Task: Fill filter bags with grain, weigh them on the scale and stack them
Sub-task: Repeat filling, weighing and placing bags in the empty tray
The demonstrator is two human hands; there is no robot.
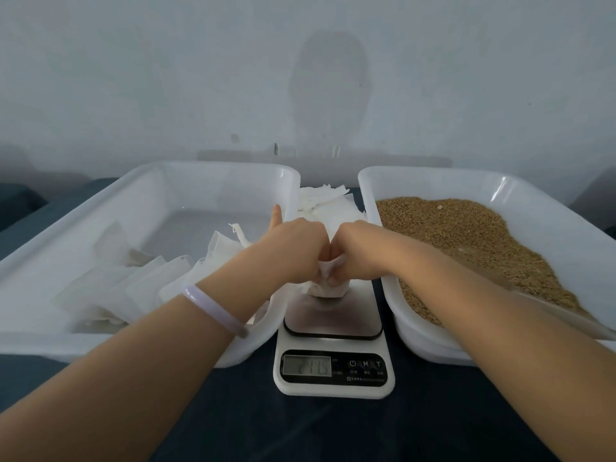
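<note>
A small white filter bag, bulging at the bottom, stands on the steel platform of the kitchen scale. My left hand and my right hand meet above it, and both pinch the bag's gathered top between curled fingers. My left thumb points up. The scale's display shows blurred digits. Brown grain fills the white tub on the right. Several filled filter bags lie in the white tub on the left.
A pile of flat empty filter bags lies behind the scale, between the two tubs. Everything rests on a dark blue cloth. A pale wall stands close behind. A lilac bangle circles my left wrist.
</note>
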